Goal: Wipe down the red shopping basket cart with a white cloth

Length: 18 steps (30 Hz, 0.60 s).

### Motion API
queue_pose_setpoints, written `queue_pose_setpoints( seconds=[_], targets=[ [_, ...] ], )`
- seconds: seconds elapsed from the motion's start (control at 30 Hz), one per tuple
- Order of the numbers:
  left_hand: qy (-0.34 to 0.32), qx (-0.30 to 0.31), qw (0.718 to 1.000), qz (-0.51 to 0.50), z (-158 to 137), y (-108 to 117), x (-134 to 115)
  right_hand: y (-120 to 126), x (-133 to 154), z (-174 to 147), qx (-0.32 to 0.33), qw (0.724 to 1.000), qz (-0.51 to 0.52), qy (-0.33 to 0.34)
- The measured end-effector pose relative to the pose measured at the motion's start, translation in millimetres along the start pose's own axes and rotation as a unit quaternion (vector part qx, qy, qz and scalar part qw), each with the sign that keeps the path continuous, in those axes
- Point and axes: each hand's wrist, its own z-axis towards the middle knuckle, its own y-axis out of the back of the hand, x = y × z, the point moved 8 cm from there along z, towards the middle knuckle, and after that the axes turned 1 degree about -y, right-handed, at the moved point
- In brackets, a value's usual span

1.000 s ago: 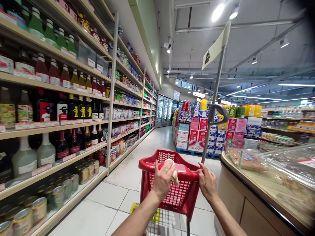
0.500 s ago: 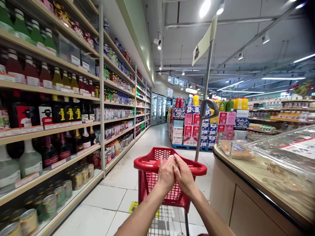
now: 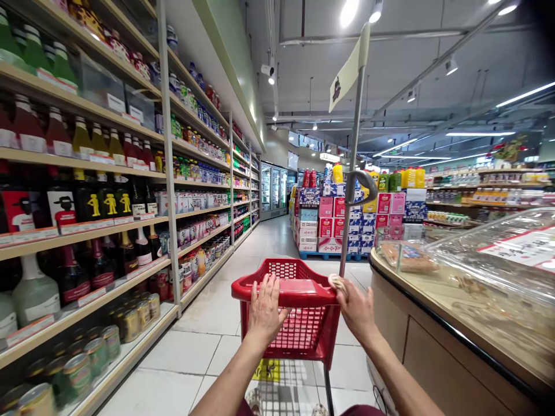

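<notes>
A red plastic shopping cart (image 3: 299, 346) with a mesh basket stands right in front of me. My left hand (image 3: 265, 312) rests on the left part of its handle bar (image 3: 299, 292), fingers stretched out and together, the thumb apart. At the bar's right end, my right hand (image 3: 356, 306) pinches a crumpled white cloth or tissue (image 3: 336, 283) against the red plastic. Its other fingers are partly raised. From the cart's right side rises a grey pole (image 3: 353, 138) with a hook (image 3: 364, 188) and a small flag (image 3: 346, 81).
Shelves of bottles and cans (image 3: 87, 225) line the left side. A rounded counter (image 3: 416, 323) with clear covers is close on the right. Ahead stand stacked drink boxes (image 3: 332, 225) and glass-door fridges (image 3: 272, 188). White floor tiles (image 3: 212, 312) run between them.
My hands, clasped together over the middle of the handle before, have parted. The left went to the left bar; the right moved to the right end, where the white cloth or tissue now shows.
</notes>
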Motion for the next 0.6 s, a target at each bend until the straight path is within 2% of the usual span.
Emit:
queue_pose_setpoints(
  seconds=[0.07, 0.2, 0.27, 0.37, 0.43, 0.5, 0.6],
  targets=[
    [-0.005, 0.001, 1.0, 0.008, -0.7, 0.9, -0.7, -1.7, 8.7, -5.3, -0.029, 0.999, 0.017, 0.016],
    [-0.014, 0.0, 1.0, 0.01, -1.4, 2.7, -1.6, -16.9, 61.3, -12.7, -0.02, 0.989, 0.047, 0.142],
    [-0.008, 0.007, 1.0, -0.003, -0.4, 3.2, -1.9, -15.6, 53.8, -12.0, -0.018, 0.988, 0.034, 0.147],
    [0.01, 0.015, 1.0, -0.023, 1.5, 4.7, -2.7, -0.8, 3.1, -10.0, -0.052, 0.996, -0.001, 0.067],
    [0.016, 0.016, 0.999, -0.032, 2.3, 6.1, -3.4, 6.8, -18.9, -11.6, -0.079, 0.997, -0.015, 0.018],
    [0.02, 0.015, 0.999, -0.036, 2.6, 7.2, -3.4, 4.9, -11.2, -13.8, -0.083, 0.996, -0.003, 0.028],
    [0.019, 0.014, 0.999, -0.035, 2.5, 7.9, -2.8, -7.1, 23.6, -15.5, -0.048, 0.992, 0.027, 0.116]
  ],
)
